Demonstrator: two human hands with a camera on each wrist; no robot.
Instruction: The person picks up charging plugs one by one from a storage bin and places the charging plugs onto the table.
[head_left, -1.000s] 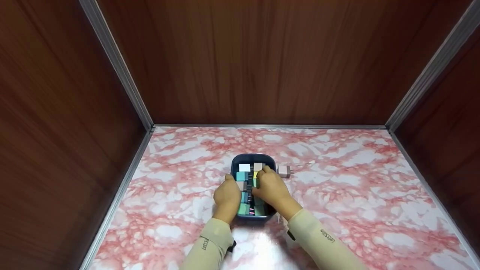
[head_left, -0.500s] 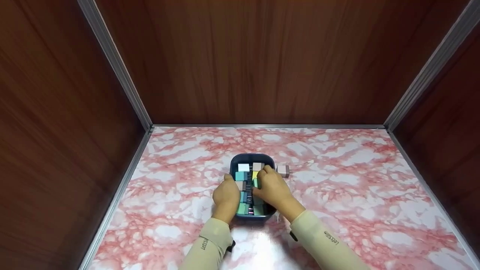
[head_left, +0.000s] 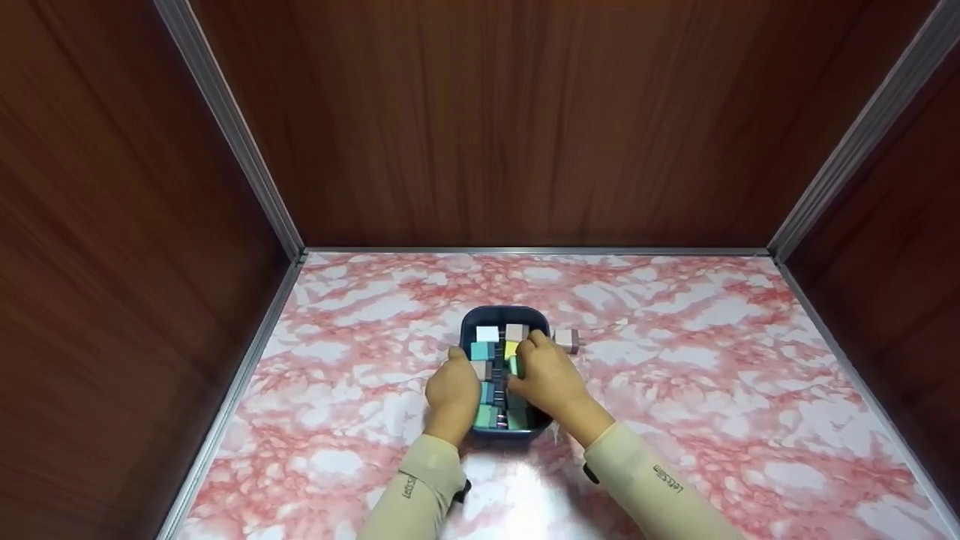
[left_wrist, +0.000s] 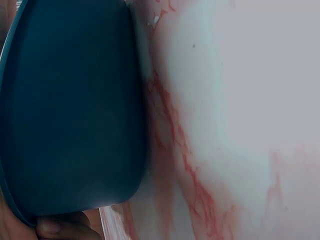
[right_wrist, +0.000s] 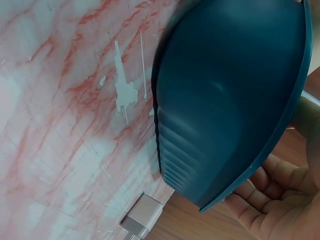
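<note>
Bin (head_left: 504,315) at centre of the tabletop (head_left: 712,390), long axis running near to far. Left hand (head_left: 454,390) clamped on the bin's left wall; in the left wrist view fingertips press the outer face just below the rim. Right hand (head_left: 551,375) reaches in over the right rim, thumb and bent fingers clamped on a green plug (head_left: 513,364) inside the bin, right column; that plug is partly hidden by the hand. Left column, far to near: white plug (head_left: 487,334), teal plug (head_left: 481,351), grey plug (head_left: 481,370) partly behind the left hand, a second teal one, then a green one; prongs show toward the middle gap. Right column: beige plug (head_left: 517,331) at the far end, yellow plug (head_left: 511,349) just beyond the gripped one, two dull green ones at the near end. Pink plug (head_left: 565,341) lies on the tabletop just right of the bin, prongs to the right.
</note>
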